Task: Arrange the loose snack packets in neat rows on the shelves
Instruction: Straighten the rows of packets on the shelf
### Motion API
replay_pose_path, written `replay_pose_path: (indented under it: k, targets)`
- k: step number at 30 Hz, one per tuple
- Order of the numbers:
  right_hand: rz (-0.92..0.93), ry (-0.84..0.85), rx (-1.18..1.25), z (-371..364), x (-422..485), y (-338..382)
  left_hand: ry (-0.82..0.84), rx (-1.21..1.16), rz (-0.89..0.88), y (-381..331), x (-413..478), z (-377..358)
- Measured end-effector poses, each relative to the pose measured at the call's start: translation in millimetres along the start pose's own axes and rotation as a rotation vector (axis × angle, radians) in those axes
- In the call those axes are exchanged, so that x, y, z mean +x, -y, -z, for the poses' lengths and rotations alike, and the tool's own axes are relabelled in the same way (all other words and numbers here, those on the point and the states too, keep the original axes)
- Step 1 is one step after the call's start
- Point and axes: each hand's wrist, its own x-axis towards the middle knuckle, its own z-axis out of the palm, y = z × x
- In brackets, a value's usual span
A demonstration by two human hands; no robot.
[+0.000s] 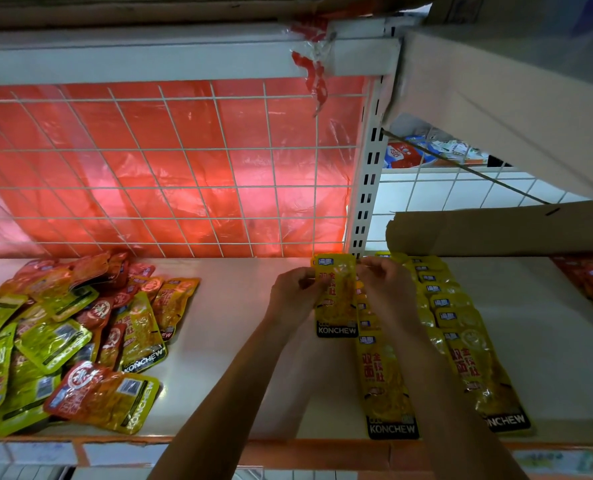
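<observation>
Yellow foil snack packet [336,299] with a black KONCHEW band at its near end: pinched at its upper side edges by the left hand [293,289] and right hand [386,285], fingers curled. Position: back of the white shelf board [236,323]; whether it rests on the board cannot be told. Just right: overlapped rows of matching yellow packets [461,323]. Well apart, left: loose heap of red, orange and green packets [63,341]. Behind: white wire grid [170,150] over red plastic sheet [191,126].

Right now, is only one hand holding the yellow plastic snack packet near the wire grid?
No, the left hand and the right hand each pinch one side of the yellow plastic snack packet.
</observation>
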Motion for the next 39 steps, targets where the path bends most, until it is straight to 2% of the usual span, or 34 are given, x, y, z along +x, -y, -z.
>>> replay_pose_path:
  k: [4,7,19,24,30,39]
  targets:
    - [0.059,0.003,-0.091,0.7,-3.4,-1.7,-0.106,0.092,0.05,7.5,7.5,11.0]
    - [0.088,0.012,-0.154,0.0,-5.2,-1.2,-0.109,0.211,0.056,9.5,9.2,12.9]
    - [0.134,0.016,-0.268,1.6,-12.2,-3.9,-0.12,0.31,0.078,8.4,10.9,-2.1]
    - [0.242,0.065,-0.358,-7.7,-15.7,-1.3,-0.097,0.362,0.052,7.5,10.2,-5.2]
    - [0.336,0.134,-0.534,-19.3,-19.8,2.3,-0.144,0.544,0.037,8.0,10.6,-6.5]
    - [0.39,0.224,-0.7,-31.8,-27.3,5.2,-0.161,0.629,-0.032,9.8,8.5,-7.5]
